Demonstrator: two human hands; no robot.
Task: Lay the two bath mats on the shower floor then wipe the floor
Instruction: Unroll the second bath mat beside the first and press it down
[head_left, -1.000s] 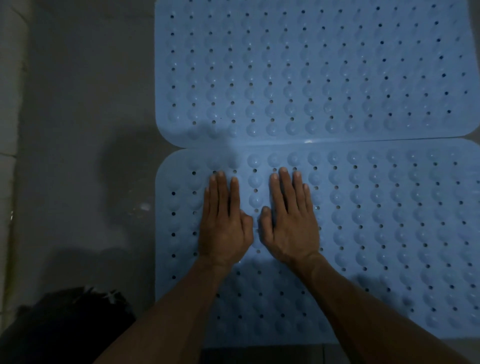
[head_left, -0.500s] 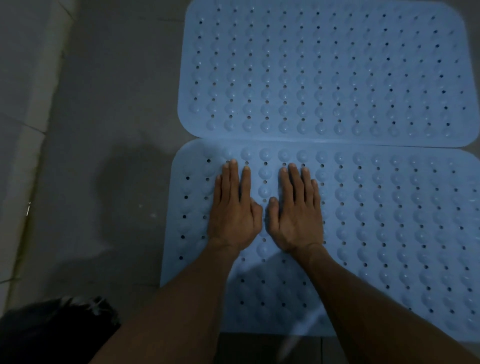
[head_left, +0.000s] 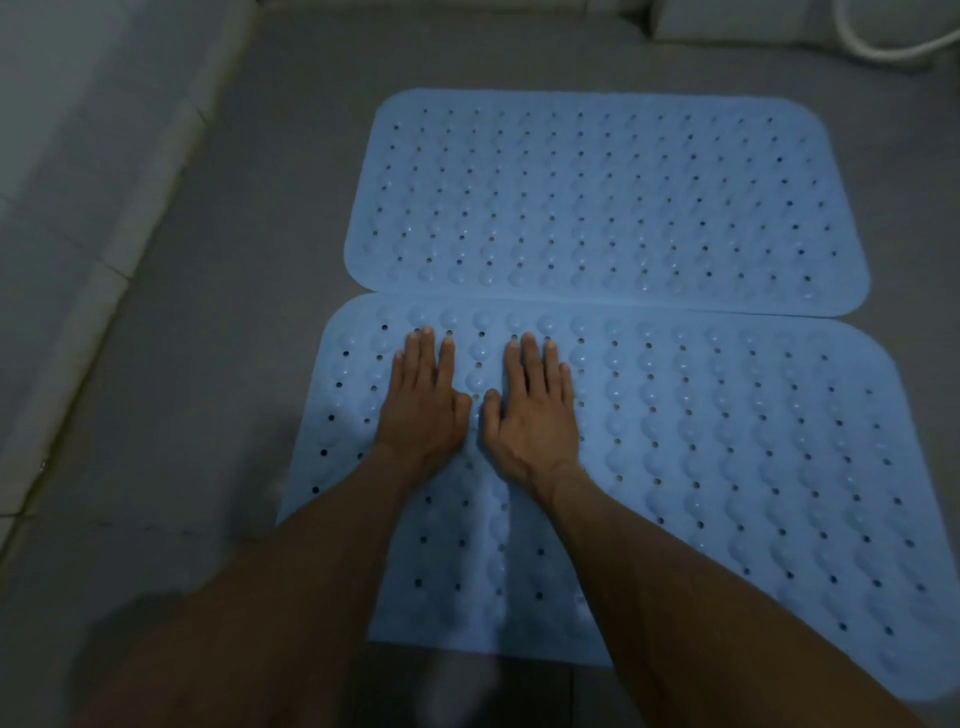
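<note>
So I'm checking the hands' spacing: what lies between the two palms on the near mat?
Only a bare strip of the near mat, with its bumps and holes, separates the left hand from the right hand in the head view.

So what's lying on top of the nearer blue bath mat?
Both hands, the left and right, rest flat, palms down, on the nearer bath mat. The floor under the mat is covered.

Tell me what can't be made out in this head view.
- Near mat: its lower right part runs off the frame edge; the forearms cover some of it.
- Palms of the left hand and right hand: face down, hidden.
- White hose: cut off at the top right corner.
- Bottom left: too dark and blurred.
</note>
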